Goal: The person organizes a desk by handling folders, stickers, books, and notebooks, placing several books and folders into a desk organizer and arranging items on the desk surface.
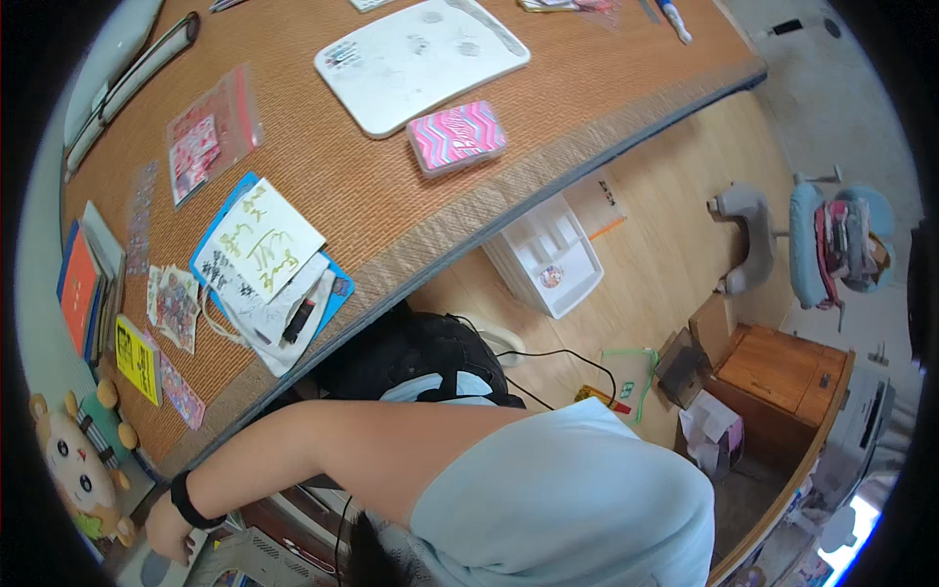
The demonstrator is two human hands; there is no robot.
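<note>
My right hand (170, 530) hangs past the desk's left end, at the lower left, with a black band on the wrist. Its fingers curl down beside a pale panel (150, 566); whether they grip it I cannot tell. A plush toy (73, 458) lies just above the hand, with a yellow box-like booklet (137, 359) and standing books (84, 293) farther up. Below the forearm stands a beige slotted case (275, 554). My left hand is out of view.
On the desk mat (315, 150) are a clipboard with papers (257, 242), a zip bag (213, 136), a whiteboard (418, 66) and a pink patterned tin (458, 138). White plastic drawers (543, 257), a black cable (557, 352) and a wooden cabinet (781, 374) stand off the desk.
</note>
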